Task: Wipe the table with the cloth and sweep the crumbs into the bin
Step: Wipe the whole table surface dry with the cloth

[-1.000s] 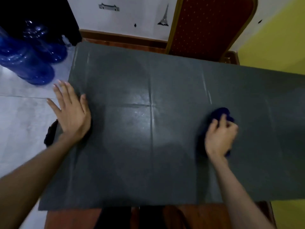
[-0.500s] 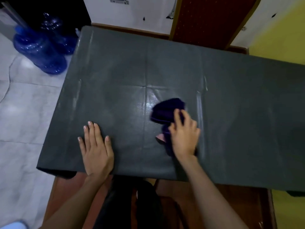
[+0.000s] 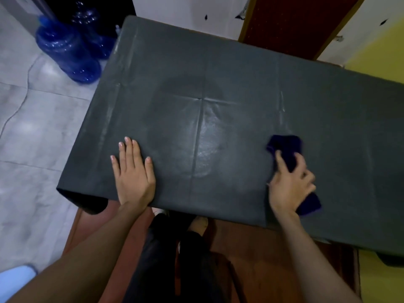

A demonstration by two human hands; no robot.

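A dark grey sheet covers the table, with fold creases and a damp sheen near its middle. My right hand presses a dark blue cloth onto the sheet near the front edge, right of centre; cloth ends stick out past the fingers and behind the palm. My left hand lies flat on the sheet at the front left, fingers together, holding nothing. No crumbs or bin can be made out.
Two big blue water bottles stand on the tiled floor beyond the table's left corner. A red padded chair back rises behind the far edge. Yellow wall lies to the right. My legs show below the front edge.
My right hand has swept the cloth from the middle of the sheet to the right. The left hand has stayed flat at the front left.
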